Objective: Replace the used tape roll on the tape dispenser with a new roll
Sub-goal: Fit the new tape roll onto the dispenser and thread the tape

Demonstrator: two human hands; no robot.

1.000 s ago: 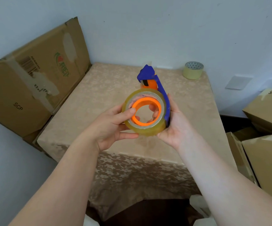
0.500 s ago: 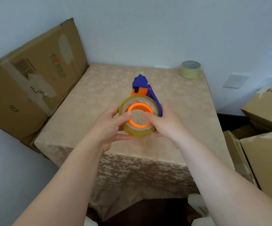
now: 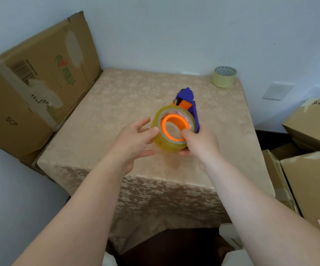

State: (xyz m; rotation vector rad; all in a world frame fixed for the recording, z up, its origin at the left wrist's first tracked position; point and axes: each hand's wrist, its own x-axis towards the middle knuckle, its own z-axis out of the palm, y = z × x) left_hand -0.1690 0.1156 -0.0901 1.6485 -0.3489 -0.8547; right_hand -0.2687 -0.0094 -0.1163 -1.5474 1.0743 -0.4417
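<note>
A blue and orange tape dispenser (image 3: 188,101) is held just above the middle of the table. A thick clear yellowish tape roll (image 3: 167,141) sits on its orange hub (image 3: 174,129). My right hand (image 3: 199,143) grips the dispenser from the right and below, thumb pressed at the hub's edge. My left hand (image 3: 134,141) is at the roll's left side, thumb touching its rim, fingers spread. A second, pale yellow tape roll (image 3: 224,77) stands at the table's far right corner.
The table (image 3: 101,131) carries a beige patterned cloth and stands against a white wall. A large cardboard box (image 3: 30,89) leans at the left. Several cardboard boxes (image 3: 312,169) are stacked to the right.
The dispenser with its roll moved away from me and down toward the table. My right thumb came round to the hub's front, and my left fingers spread.
</note>
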